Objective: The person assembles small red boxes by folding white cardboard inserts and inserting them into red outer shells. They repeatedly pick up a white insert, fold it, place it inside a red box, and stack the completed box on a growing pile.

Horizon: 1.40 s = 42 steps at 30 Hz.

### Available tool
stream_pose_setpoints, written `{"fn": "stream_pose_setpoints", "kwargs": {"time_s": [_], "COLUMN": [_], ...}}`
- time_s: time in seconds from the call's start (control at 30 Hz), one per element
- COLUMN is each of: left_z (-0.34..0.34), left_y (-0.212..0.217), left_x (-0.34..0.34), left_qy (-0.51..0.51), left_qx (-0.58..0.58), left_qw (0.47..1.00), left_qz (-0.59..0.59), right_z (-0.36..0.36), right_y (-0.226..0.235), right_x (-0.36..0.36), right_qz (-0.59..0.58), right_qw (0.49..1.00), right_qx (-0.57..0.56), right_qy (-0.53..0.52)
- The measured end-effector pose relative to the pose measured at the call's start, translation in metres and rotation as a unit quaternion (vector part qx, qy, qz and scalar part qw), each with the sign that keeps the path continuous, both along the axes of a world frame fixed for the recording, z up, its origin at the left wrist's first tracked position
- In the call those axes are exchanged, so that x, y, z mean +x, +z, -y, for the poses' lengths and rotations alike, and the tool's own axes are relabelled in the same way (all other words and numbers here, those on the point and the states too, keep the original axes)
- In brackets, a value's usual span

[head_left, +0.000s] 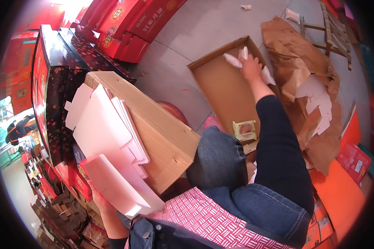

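My right hand (252, 69) reaches into a shallow brown cardboard box (220, 89) on the floor ahead. Its fingers curl round small white packets (232, 60), which stick out on both sides of the hand. Near that box's close end lies a yellowish wrapped pastry (244, 130). At the lower left, my left hand (99, 199) grips a white folded carton (116, 182) by its outer side; the carton's inside faces up. Next to it, several flat white carton blanks (99, 116) lean on a closed brown cardboard box (162, 137).
Crumpled brown paper (293, 50) with torn white pieces lies right of the open box. Dark floral boxes (66, 91) and stacked red boxes (133, 29) stand left. A wooden rack (330, 33) lies at the far right. Orange sheets (338, 195) are at the near right.
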<state>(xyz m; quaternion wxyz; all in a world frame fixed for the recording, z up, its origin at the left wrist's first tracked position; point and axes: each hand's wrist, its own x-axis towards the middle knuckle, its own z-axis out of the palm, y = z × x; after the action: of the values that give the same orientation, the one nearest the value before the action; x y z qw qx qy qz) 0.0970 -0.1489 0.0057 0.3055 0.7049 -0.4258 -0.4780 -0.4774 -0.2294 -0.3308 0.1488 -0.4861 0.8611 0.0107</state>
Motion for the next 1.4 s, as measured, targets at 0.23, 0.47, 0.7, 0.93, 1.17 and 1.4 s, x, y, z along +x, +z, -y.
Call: {"fn": "stream_pose_setpoints", "kwargs": {"time_s": [0.23,0.47,0.7,0.93,1.17,1.4], "left_z": [0.007,0.015,0.002,-0.018,-0.038,-0.062], "left_y": [0.000,-0.004,0.003,0.014,0.009,0.010], "left_x": [-0.022,-0.047,-0.037,-0.041,-0.021,-0.030], "left_qy": [0.080,0.081,-0.057,-0.005,0.039,0.127], "left_qx": [0.005,-0.068,-0.057,-0.141,-0.164,-0.243], "left_qw": [0.983,0.979,0.975,0.952,0.891,0.830], "left_qz": [-0.167,-0.177,-0.206,-0.272,-0.421,-0.485], "right_z": [-0.154,-0.177,-0.115,-0.087,-0.086,-0.145], "right_y": [-0.007,0.082,0.392,0.464,0.475,0.393], "right_x": [0.066,0.039,0.137,0.269,0.362,0.410], "right_qz": [0.113,0.265,0.543,0.328,0.278,0.618], "right_qw": [0.991,0.925,0.675,0.810,0.715,0.661], "right_qx": [-0.060,-0.245,-0.500,-0.402,-0.525,-0.392], "right_qy": [0.036,-0.120,0.004,0.273,0.368,0.168]}}
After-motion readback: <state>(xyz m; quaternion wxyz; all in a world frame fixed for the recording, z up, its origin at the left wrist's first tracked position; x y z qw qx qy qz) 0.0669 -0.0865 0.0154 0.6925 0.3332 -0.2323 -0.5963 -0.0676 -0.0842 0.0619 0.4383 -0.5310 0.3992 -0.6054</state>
